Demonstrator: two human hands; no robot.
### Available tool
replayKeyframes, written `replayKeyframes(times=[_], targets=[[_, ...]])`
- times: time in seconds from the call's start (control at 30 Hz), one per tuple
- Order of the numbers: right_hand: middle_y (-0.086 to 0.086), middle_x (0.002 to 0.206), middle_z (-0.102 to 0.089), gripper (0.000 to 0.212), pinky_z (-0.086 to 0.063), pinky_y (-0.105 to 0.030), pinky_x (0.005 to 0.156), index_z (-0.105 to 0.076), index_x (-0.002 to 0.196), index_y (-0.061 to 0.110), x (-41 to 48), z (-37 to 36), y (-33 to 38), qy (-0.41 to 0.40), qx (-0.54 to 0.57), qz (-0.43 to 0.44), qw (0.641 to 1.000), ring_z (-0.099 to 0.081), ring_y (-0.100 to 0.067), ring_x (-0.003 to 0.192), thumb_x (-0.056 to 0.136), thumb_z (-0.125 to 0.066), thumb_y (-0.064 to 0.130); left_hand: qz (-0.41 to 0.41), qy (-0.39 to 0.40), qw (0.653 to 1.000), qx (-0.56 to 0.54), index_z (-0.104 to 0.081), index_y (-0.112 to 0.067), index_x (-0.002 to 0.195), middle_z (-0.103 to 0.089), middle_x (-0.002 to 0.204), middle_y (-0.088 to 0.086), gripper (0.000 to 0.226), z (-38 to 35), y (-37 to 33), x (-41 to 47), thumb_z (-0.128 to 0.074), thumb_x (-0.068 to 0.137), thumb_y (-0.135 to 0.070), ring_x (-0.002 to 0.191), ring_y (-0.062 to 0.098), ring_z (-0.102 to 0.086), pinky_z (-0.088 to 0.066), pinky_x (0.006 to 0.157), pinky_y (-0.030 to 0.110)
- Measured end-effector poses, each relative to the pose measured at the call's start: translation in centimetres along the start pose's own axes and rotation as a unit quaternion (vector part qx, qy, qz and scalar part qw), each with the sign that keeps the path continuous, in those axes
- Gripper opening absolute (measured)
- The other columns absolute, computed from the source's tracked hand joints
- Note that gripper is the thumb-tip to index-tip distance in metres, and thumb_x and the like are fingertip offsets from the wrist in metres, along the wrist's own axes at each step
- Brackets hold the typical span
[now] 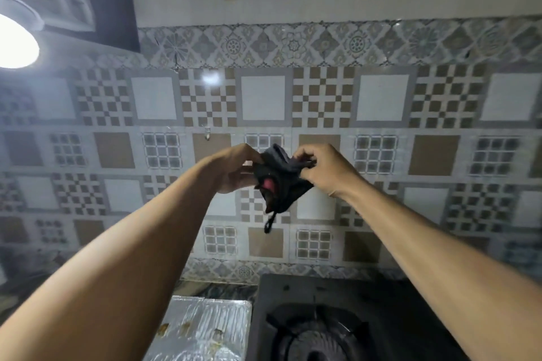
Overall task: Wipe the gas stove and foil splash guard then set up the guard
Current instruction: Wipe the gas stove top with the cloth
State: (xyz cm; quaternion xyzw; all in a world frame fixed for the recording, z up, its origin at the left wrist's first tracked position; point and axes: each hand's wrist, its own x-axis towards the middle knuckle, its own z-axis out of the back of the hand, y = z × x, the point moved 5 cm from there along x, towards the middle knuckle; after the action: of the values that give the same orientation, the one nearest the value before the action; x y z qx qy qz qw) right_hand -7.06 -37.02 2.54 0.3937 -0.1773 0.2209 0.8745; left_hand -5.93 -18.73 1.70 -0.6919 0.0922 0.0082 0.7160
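Note:
A dark cloth (280, 182) with a pink patch and a dangling loop hangs in the air in front of the tiled wall. My left hand (234, 168) grips its left side and my right hand (324, 168) pinches its upper right edge, both raised at arm's length. Below, a black gas stove (331, 296) sits on the counter with its round burner and pan support at the bottom edge. The silver foil splash guard (205, 328) lies flat to the left of the stove, with brownish stains on it. My forearms hide part of the guard and stove.
A patterned tile wall (264, 97) rises right behind the stove. A small hook (207, 132) is fixed to the wall just above my left hand. A bright lamp (14, 44) glares at the far left, under a white shelf-like fixture. A dark marbled counter strip (217, 290) shows between guard and wall.

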Motion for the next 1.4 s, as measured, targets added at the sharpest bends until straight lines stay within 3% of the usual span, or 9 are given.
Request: replayKeyframes(times=[0.1,0.23,0.43,0.63,0.83,1.0,1.07,1.23,1.4], targets=[[-0.002,0.09,-0.068,0.023,-0.046,-0.035,0.066,-0.052,0.1,0.019,-3.0,-0.1,0.6,0.026,-0.007,0.014,1.0,-0.062,-0.025,0.082,0.081,-0.06,0.009,0.018,-0.043,0.997,-0.054,-0.063,0.004,0.112,-0.064,0.104,0.017,0.024,-2.2,-0.6,-1.2,-0.047,0.095,-0.001,0.08,0.024,-0.069,-0.06,0.054,0.024],[0.007,0.113,-0.061,0.067,-0.055,-0.037,0.074,-0.031,0.126,0.026,-5.7,-0.5,1.1,0.045,-0.007,0.034,0.998,-0.063,-0.015,0.093,0.081,-0.073,0.049,0.009,-0.066,0.993,-0.097,-0.054,0.003,0.115,-0.055,0.116,0.018,0.025,-4.3,-1.1,-2.7,-0.045,0.091,0.003,0.094,0.037,-0.067,-0.061,0.052,0.03],[-0.004,0.097,-0.069,0.027,-0.056,-0.047,0.063,-0.047,0.123,0.024,-5.2,0.3,-0.9,-0.051,-0.053,0.03,0.997,-0.067,-0.025,0.078,0.096,-0.054,0.023,0.047,-0.038,0.993,-0.097,-0.053,0.012,0.103,-0.072,0.091,0.027,0.026,-4.7,0.2,-2.8,-0.031,0.094,0.0,0.079,0.039,-0.074,-0.063,0.064,0.04],[-0.005,0.109,-0.068,0.034,-0.054,-0.037,0.075,-0.064,0.118,0.022,-4.5,-3.2,-5.9,0.01,-0.116,-0.049,0.992,-0.063,-0.025,0.095,0.089,-0.054,0.009,0.041,-0.072,0.986,0.143,-0.058,0.004,0.121,-0.068,0.114,0.018,0.04,-1.5,8.0,1.3,-0.031,0.098,-0.014,0.1,0.036,-0.068,-0.058,0.078,0.045],[-0.008,0.104,-0.069,0.036,-0.048,-0.032,0.068,-0.07,0.115,0.022,-5.9,-10.6,-11.8,0.133,-0.252,-0.097,0.954,-0.062,-0.03,0.09,0.086,-0.057,0.005,-0.066,-0.07,0.864,0.494,-0.051,-0.006,0.143,-0.051,0.146,0.019,0.046,0.1,18.9,4.1,-0.041,0.099,-0.016,0.129,0.035,-0.051,-0.038,0.11,0.039],[-0.014,0.094,-0.065,0.017,-0.044,-0.034,0.06,-0.065,0.095,0.009,-7.3,-14.8,-13.2,0.162,-0.368,-0.075,0.913,-0.055,-0.031,0.074,0.084,-0.054,0.001,-0.08,0.046,0.812,0.577,-0.023,-0.005,0.156,-0.025,0.162,0.017,0.061,-0.7,27.1,4.8,-0.024,0.106,-0.04,0.149,0.033,-0.021,-0.012,0.12,0.035],[-0.014,0.104,-0.068,0.027,-0.052,-0.038,0.068,-0.068,0.109,0.012,-7.8,-16.4,-13.3,0.197,-0.371,-0.065,0.905,-0.062,-0.035,0.085,0.085,-0.056,0.005,-0.074,0.08,0.805,0.583,-0.016,-0.009,0.158,-0.015,0.165,0.014,0.068,-0.2,29.5,5.8,-0.02,0.102,-0.048,0.152,0.033,-0.012,-0.008,0.123,0.042],[-0.002,0.106,-0.059,0.045,-0.047,-0.035,0.079,-0.065,0.112,0.022,-9.1,-19.0,-14.2,0.284,-0.239,-0.142,0.917,-0.056,-0.024,0.101,0.084,-0.065,0.057,-0.071,0.09,0.822,0.557,-0.015,-0.01,0.158,-0.012,0.166,0.005,0.066,-0.1,30.8,6.5,-0.03,0.103,-0.043,0.153,0.032,-0.008,-0.012,0.123,0.046],[-0.012,0.138,-0.048,0.036,-0.033,-0.041,0.092,-0.041,0.131,0.02,-10.0,-21.2,-15.8,0.319,-0.233,-0.149,0.907,-0.049,-0.036,0.12,0.099,-0.053,0.032,-0.073,0.089,0.832,0.542,-0.013,-0.008,0.159,-0.012,0.166,0.008,0.062,-0.3,31.1,6.5,-0.034,0.105,-0.034,0.153,0.033,-0.003,-0.015,0.122,0.049]])
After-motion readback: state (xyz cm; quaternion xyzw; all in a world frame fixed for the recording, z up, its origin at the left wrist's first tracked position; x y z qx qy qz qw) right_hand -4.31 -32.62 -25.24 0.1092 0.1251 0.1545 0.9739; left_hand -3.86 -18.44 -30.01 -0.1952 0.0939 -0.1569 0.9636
